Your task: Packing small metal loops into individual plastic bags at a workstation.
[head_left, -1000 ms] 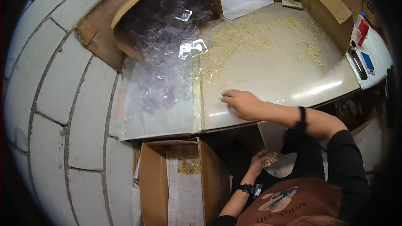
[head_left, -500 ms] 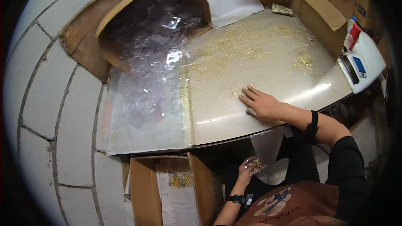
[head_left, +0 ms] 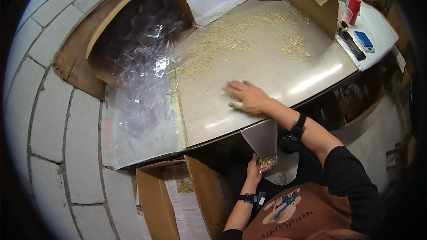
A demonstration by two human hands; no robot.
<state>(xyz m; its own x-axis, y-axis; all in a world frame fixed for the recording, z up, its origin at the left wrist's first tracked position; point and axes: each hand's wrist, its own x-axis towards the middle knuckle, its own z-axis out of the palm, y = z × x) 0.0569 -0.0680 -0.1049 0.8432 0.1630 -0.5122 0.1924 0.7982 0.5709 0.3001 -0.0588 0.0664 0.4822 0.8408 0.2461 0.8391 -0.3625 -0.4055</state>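
Observation:
My right hand (head_left: 249, 98) is over the near part of the smooth tabletop (head_left: 213, 120), fingers stretched out and blurred by motion. A pale cover sits on its thumb. Below the table edge, my left hand (head_left: 253, 171) holds a small clear plastic box (head_left: 268, 163) with thin gold-coloured pins in it. The box is just under the lower end of a white chute (head_left: 261, 138) that hangs from the table edge. Many loose gold-coloured pins (head_left: 222, 46) lie scattered across the far part of the tabletop.
Clear plastic boxes (head_left: 149, 69) spill from a cardboard carton (head_left: 95, 40) at the left. An open carton (head_left: 151, 200) with paper and gold-coloured pieces stands below the table. Cardboard walls (head_left: 311, 9) edge the far right, near a white-covered surface (head_left: 378, 31) with a red bottle (head_left: 353, 10).
The view has shifted, and my right hand has moved left and is blurred. The few pins that lay beside its fingers no longer show there. My left hand's box is now under the chute.

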